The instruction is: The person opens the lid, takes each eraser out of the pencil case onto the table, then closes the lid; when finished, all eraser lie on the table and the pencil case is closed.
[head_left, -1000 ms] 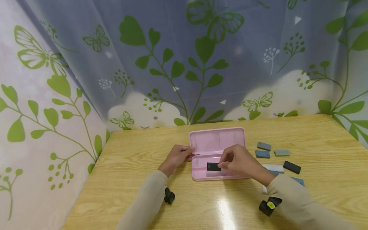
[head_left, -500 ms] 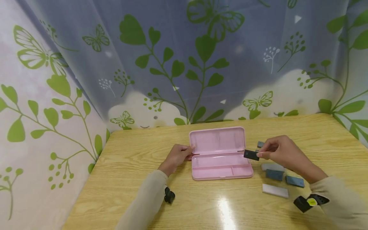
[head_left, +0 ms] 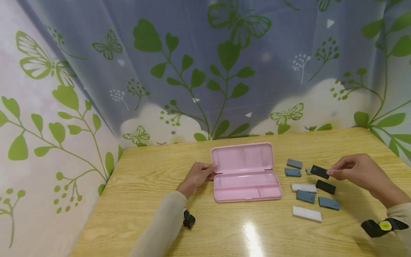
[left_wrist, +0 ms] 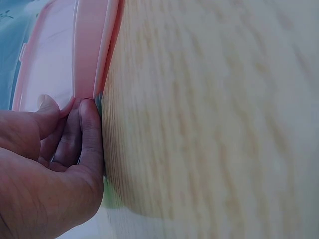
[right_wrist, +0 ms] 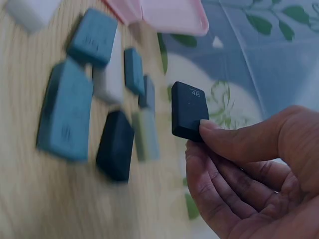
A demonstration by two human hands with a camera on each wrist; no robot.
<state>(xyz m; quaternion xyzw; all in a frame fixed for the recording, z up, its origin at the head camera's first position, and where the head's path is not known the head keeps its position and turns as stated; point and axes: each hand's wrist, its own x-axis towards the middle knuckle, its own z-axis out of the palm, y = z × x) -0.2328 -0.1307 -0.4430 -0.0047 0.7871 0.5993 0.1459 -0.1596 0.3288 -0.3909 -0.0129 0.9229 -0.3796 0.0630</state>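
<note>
A pink pencil case (head_left: 247, 194) lies on the table with its lid (head_left: 242, 159) raised, showing bare compartments. At its left end, near the hinge, my left hand (head_left: 201, 175) pinches the lid's corner; in the left wrist view the thumb is on the lid's inner side, fingers behind. Over to the right, my right hand (head_left: 359, 171) holds a black eraser (right_wrist: 189, 110) marked 4B between thumb and fingers, raised above the table. Below it lies another black eraser (head_left: 325, 187). A pale green eraser (right_wrist: 146, 134) is partly hidden behind the held one in the head view.
Blue erasers (head_left: 329, 203), white erasers (head_left: 307, 213) and a grey eraser (head_left: 294, 164) lie scattered right of the case. One blue eraser (head_left: 305, 196) overlaps a white one (head_left: 303, 188). A patterned curtain (head_left: 192, 71) hangs behind the wooden table (head_left: 144, 171).
My right hand has carried the black eraser from over the pencil case rightward to above the other erasers. The left hand has stayed at the lid's corner.
</note>
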